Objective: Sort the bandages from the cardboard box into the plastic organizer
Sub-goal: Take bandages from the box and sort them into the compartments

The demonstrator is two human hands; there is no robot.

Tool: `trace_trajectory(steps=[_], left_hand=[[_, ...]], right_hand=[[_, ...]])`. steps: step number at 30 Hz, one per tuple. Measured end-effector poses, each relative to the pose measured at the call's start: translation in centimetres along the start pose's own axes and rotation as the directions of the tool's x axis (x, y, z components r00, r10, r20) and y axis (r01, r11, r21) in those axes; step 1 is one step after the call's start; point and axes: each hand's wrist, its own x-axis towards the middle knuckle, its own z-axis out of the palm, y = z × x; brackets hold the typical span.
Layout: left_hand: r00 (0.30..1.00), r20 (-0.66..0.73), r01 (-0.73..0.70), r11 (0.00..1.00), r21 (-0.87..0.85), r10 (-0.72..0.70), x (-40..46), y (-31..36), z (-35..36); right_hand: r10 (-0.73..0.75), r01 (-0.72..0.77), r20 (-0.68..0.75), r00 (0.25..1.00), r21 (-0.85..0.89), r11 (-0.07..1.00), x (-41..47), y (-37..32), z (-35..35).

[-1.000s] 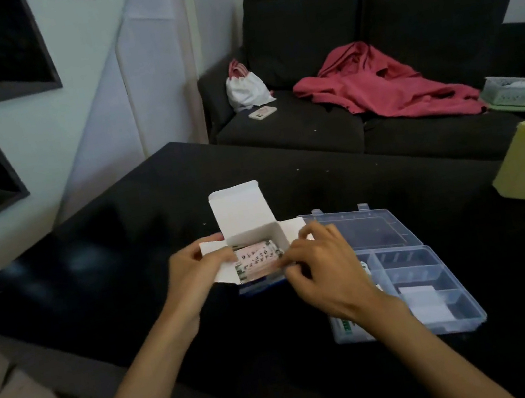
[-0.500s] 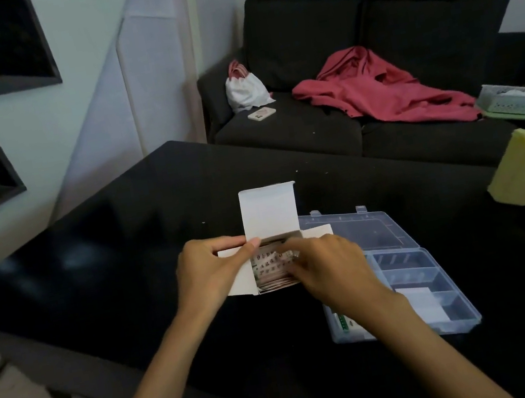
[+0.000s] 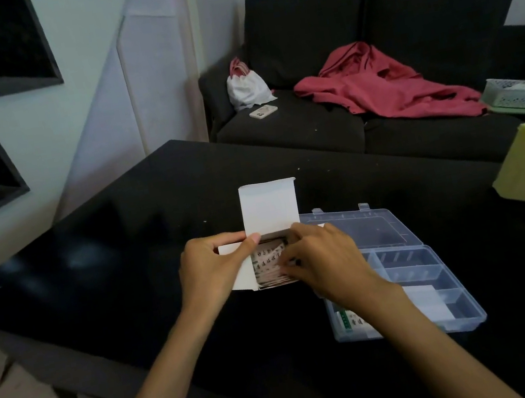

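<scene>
We see a white cardboard box (image 3: 266, 212) with its lid flap upright, and printed bandages (image 3: 270, 263) inside. Our left hand (image 3: 212, 269) holds the box; the fingers (image 3: 292, 268) of our right hand (image 3: 327, 261) pinch the bandages.

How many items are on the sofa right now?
3: a white bag by the left armrest, a phone in front of it, a red garment across the middle. Its right end is cut off, so more may be hidden.
</scene>
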Motion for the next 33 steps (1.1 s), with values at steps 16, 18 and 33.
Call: trace_trajectory(steps=[16, 18, 33], left_hand=[[0.966, -0.050, 0.224, 0.917, -0.330, -0.254, 1.5, -0.8, -0.3], [0.958, -0.098, 0.233, 0.930, -0.283, -0.270, 1.7, -1.0, -0.1], [0.881, 0.459, 0.247, 0.939, -0.240, -0.114, -2.5, 3.8, 6.2]], right_hand=[[0.499, -0.268, 0.051, 0.865, 0.888, 0.373, 0.2, 0.7, -1.4], [0.500, -0.326, 0.187, 0.846, 0.923, 0.206, -0.2, 1.1, -1.8], [0.386, -0.500, 0.468, 0.795, 0.866, -0.019, -3.0, 4.7, -4.1]])
